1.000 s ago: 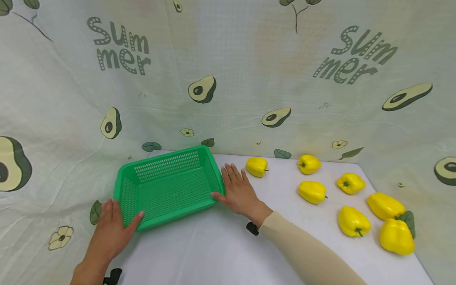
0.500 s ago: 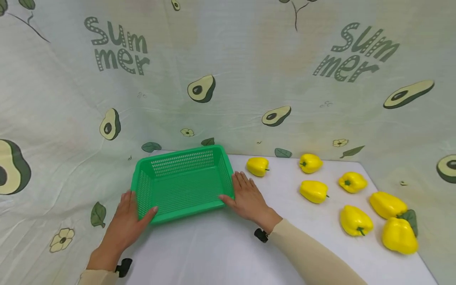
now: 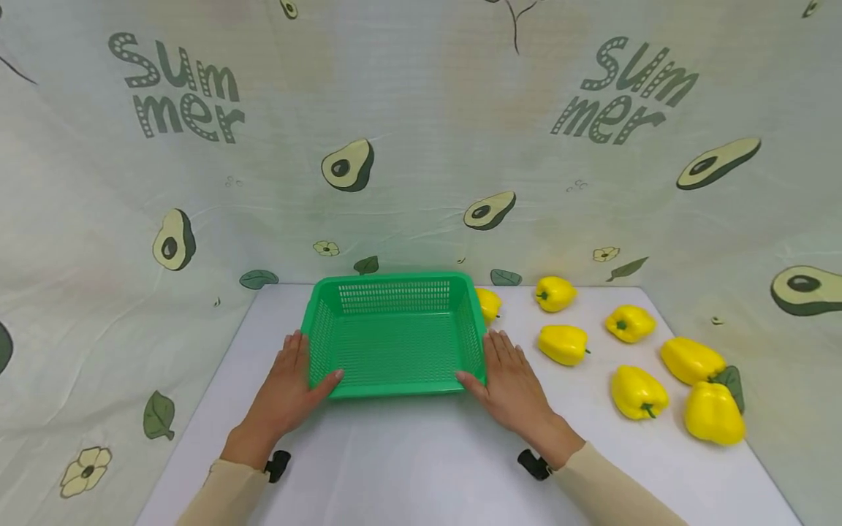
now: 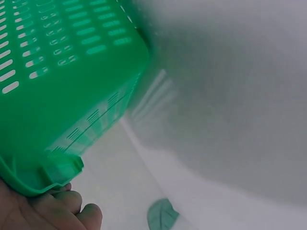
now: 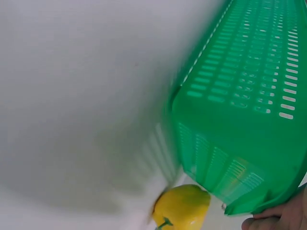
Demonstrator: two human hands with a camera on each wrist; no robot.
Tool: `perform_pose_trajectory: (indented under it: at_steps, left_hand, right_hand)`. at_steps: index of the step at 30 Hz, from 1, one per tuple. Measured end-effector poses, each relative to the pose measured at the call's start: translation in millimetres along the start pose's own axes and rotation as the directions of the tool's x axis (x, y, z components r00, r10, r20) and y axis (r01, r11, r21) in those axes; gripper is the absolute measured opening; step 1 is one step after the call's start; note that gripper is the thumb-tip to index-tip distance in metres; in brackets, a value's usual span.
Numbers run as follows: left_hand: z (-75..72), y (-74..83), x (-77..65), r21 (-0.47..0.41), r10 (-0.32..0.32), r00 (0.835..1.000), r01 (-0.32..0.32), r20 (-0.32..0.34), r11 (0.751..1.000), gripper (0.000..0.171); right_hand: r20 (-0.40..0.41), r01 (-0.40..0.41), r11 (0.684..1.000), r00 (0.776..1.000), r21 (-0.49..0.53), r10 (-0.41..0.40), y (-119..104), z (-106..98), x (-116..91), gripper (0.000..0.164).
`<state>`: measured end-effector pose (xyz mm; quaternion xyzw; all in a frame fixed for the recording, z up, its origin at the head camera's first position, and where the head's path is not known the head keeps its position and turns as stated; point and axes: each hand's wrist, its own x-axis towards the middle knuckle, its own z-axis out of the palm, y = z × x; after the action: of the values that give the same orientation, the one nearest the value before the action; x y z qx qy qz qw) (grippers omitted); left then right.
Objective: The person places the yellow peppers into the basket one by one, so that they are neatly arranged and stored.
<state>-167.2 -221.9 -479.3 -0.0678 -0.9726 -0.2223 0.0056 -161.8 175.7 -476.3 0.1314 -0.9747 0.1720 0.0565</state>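
A green plastic basket [image 3: 401, 351] with slotted walls stands with its long side toward me on the white table, nothing inside it. My left hand [image 3: 283, 398] lies along its left end, fingers straight against the outside and thumb at the front rim. At the right end my right hand [image 3: 509, 380] mirrors this, its thumb on the front right corner. From below, the left wrist view shows fingertips [image 4: 91, 215] at the basket's lip. A yellow bell pepper [image 3: 489, 303] beside the basket's right wall is partly hidden by it; the right wrist view shows a pepper [image 5: 182, 208] there.
Several more yellow bell peppers lie to the right, including one at the back [image 3: 555, 294], one nearer the front [image 3: 638, 392] and one by the right edge [image 3: 715, 413]. A cloth backdrop [image 3: 408, 95] printed with avocados surrounds the white table [image 3: 408, 467].
Both hands have moved the basket to the right and turned it square to the table. Its right end now overlaps the nearest pepper. The view has also swung slightly right.
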Motion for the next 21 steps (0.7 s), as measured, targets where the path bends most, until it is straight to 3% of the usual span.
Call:
perform_pose_trajectory:
  at_steps: [9,14,21]
  left_hand:
    - [19.8,36.1,-1.9,0.032,0.076,0.997,-0.075,-0.007,0.997,0.112]
    - [22.0,43.0,-10.1,0.064,0.117,0.993,-0.115,-0.033,0.991,0.109]
    - [16.8,44.2,-14.0,0.128,0.128,0.992,-0.127,-0.004,0.984,0.109]
  right_hand:
    - [-0.016,-0.061,0.998,0.998,-0.033,0.061,24.4,-15.5,-42.4,0.094]
    - [-0.028,-0.064,0.997,0.998,-0.033,0.063,28.3,-15.9,-53.7,0.092]
    - [-0.048,-0.057,0.998,0.997,-0.030,0.056,30.0,-14.7,-58.7,0.090]
